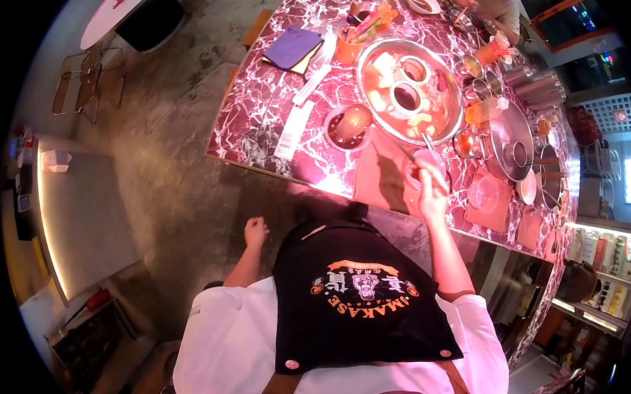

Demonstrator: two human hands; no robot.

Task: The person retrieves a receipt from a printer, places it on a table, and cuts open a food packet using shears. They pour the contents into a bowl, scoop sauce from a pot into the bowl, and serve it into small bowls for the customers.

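Note:
My right hand (428,181) is closed around a slim utensil (428,141) whose tip reaches over the near rim of a round metal pot (360,81). I cannot tell whether it is a pair of chopsticks or a spoon. Pale pieces of food lie in the pot's broth, around two round inner cups. Beneath that hand is a brown placemat (378,177). To its left stands a bowl of dark sauce (341,136) with a round brown thing in it. My left hand (256,231) hangs off the table beside my apron, fingers curled, nothing in it.
Behind the bowl, a paper-wrapped strip (295,131) and a purple folded cloth (293,46) lie on the marble-patterned table (245,122). A wide metal pan (504,136), cups and stacked tumblers (536,89) crowd the right. Another person (494,9) sits across.

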